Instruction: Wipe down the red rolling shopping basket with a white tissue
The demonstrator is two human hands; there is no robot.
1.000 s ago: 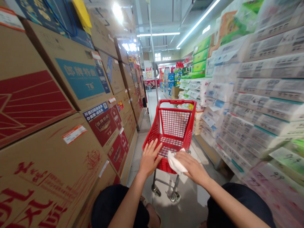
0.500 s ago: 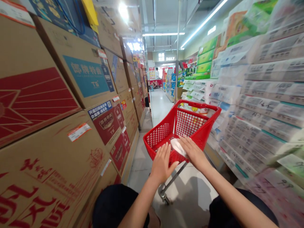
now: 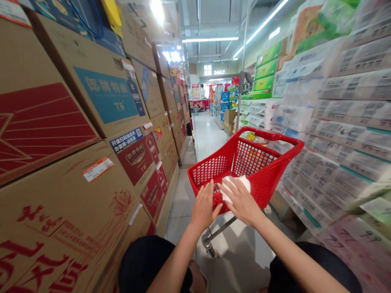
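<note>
A red plastic shopping cart (image 3: 262, 185) with meshed walls stands in front of me, turned at an angle. My left hand (image 3: 204, 205) rests on its near rim, fingers stretched out and thumb apart. Beneath the palm and fingers of my right hand (image 3: 240, 199) is a white cloth (image 3: 246, 184), pressed against the cart's near side by the rim. Part of the cloth is hidden under that hand. Below the basket, a grey metal leg with a caster wheel (image 3: 210, 247) reaches the floor.
Stacked cardboard boxes (image 3: 119, 110) line the left side. Wrapped paper packs (image 3: 351, 110) are piled on the right. My knees (image 3: 149, 264) frame the cart from below. A tiled aisle (image 3: 207, 126) runs ahead toward shelves and a person (image 3: 202, 91) far off.
The cart has swung a little, its far end shifting right. My right hand has moved left over the cloth, closer to my left hand. More of the cloth shows on the right.
</note>
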